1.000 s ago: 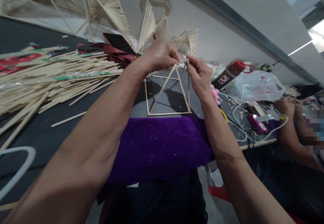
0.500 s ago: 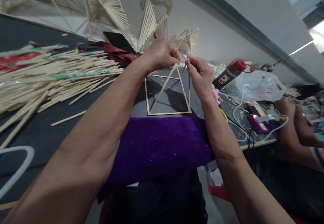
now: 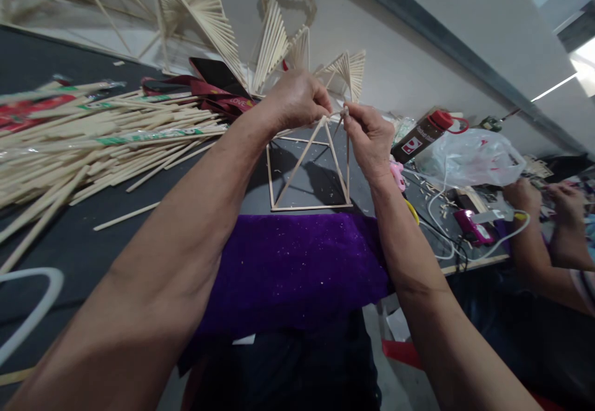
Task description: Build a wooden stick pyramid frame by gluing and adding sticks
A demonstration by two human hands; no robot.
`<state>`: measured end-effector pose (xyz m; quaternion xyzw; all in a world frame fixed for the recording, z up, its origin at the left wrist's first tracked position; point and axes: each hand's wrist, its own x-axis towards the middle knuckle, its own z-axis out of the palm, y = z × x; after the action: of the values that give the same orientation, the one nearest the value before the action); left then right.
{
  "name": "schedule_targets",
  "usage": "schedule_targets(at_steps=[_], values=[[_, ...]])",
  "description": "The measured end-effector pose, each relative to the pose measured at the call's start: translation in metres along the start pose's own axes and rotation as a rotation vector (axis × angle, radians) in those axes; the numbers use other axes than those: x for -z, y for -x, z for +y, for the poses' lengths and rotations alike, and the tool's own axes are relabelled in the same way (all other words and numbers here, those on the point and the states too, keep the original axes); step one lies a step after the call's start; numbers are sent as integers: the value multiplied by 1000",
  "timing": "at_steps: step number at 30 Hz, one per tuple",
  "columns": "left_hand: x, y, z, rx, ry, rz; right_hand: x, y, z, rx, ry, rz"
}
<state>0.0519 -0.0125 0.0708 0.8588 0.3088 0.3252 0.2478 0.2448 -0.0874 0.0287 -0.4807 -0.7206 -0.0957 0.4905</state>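
- Pale wood forms the frame (image 3: 299,163), which, in the head view, stands on the dark table (image 3: 83,262) near the view's centre; its slanting legs rise to a peak between the hands.
- At the frame's two o'clock, the right hand (image 3: 369,135) has thumb and forefinger pinched on a pale tip at the peak. Were that pinch to slacken or twist, the joint could slip out of line.
- Towards twelve o'clock, the left hand (image 3: 297,98) is curled narrow, fingertips close by the peak; whether they grip a leg or merely touch it, I cannot tell. Unequal pulling by the two hands could skew the peak.
- What binds the joints does not show. If the bond is weak, pressing down could splay the legs; being slender, they could also crack under a hard squeeze.
- Purple cloth (image 3: 302,268) lies just beside the base at six o'clock. A tug from the lap could ruck it up and jog the frame.
- At nine o'clock, the loose pile (image 3: 116,144) lies near the left arm (image 3: 176,231); a careless sweep could push pieces against the base.
- The pink tool (image 3: 396,175) sits by the right wrist at three o'clock, the white cord (image 3: 430,212) just beyond. Swinging outward could knock one or snag the other.
- Models (image 3: 272,45) stand behind, around twelve; overreaching could topple them.
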Motion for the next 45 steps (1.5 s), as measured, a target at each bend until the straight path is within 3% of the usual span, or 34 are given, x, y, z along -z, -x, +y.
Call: schedule_targets(at_steps=[27,45], values=[[0,1,-1,12,4,-13,-2,0,8,10,94,-19],[0,2,1,3,48,13,-1,-4,-3,-38,71,-52]])
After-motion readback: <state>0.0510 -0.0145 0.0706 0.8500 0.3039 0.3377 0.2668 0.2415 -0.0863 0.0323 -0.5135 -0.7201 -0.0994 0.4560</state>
